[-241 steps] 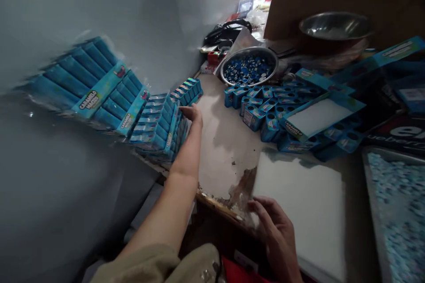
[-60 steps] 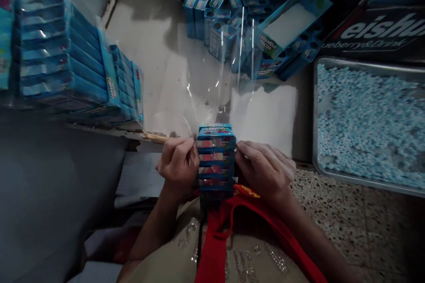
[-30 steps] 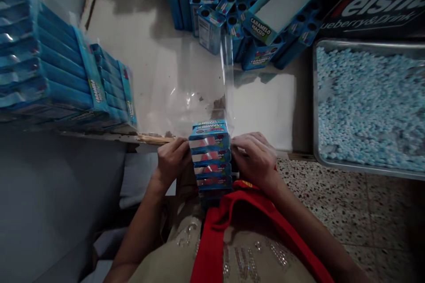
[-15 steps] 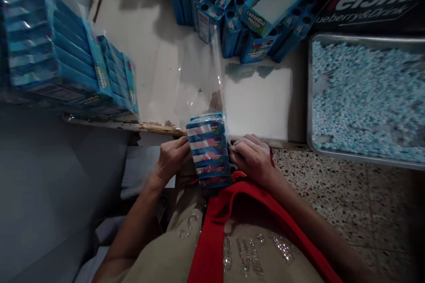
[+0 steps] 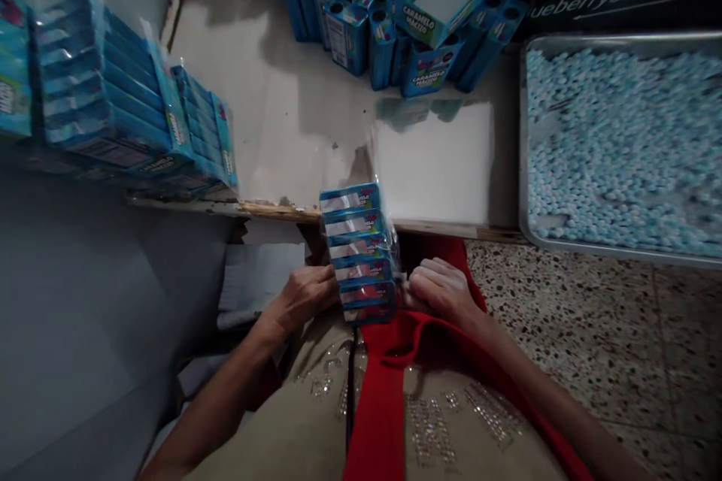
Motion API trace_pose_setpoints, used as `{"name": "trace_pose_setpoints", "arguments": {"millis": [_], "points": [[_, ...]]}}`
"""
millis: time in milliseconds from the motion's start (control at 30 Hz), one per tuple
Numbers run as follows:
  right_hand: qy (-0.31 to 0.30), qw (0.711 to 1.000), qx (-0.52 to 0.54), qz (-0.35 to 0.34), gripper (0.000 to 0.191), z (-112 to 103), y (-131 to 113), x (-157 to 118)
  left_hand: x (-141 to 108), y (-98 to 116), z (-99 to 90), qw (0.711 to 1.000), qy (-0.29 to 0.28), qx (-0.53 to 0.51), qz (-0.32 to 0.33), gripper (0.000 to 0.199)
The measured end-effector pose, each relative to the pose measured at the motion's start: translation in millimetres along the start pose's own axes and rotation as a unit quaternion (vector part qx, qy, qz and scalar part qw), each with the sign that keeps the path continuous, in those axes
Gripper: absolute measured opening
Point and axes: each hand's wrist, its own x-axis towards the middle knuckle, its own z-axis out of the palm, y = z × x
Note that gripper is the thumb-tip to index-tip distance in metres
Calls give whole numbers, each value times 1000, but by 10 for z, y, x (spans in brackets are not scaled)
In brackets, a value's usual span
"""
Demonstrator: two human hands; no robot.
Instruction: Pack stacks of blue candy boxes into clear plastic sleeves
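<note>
The film-wrapped pack of blue candy boxes [image 5: 359, 248] was in front of the wearer's body, at the near edge of the table [image 5: 248, 120]. The left hand [image 5: 309, 291], at eight o'clock from it, and the right hand [image 5: 438, 287], near four, had their fingers bent together and clamped on its sides, tips partly hidden. Wrapped blue packs [image 5: 132, 105] stood at ten o'clock, an open Caramelo Macizo display box [image 5: 451, 4] at one, and a metal tray [image 5: 526, 143] of pale-blue candies [image 5: 626, 158] at two.
</note>
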Motion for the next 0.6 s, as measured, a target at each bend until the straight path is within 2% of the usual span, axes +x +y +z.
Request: {"name": "trace_pose_setpoints", "arguments": {"millis": [100,167,233,300,400,500,600], "points": [[-39,999,23,-29,40,-38,22,-129,-154,74,101,998,-22,-56,-13,37],[-77,996,40,-34,41,-77,29,-177,-220,123,182,991,-10,-118,-58,31],[-100,992,71,-9,40,-100,14,-181,-237,182,251,974,26,-187,-123,29],[-104,986,126,45,32,-83,-26,-135,-205,255,282,951,66,-251,-169,31],[-71,972,199,103,12,18,-101,20,-92,369,215,920,112,-303,-222,31],[17,974,200,103,11,115,-150,217,42,421,41,890,143,-303,-310,30],[64,974,176,129,9,96,-156,334,108,364,-123,873,159,-310,-341,26]]}}
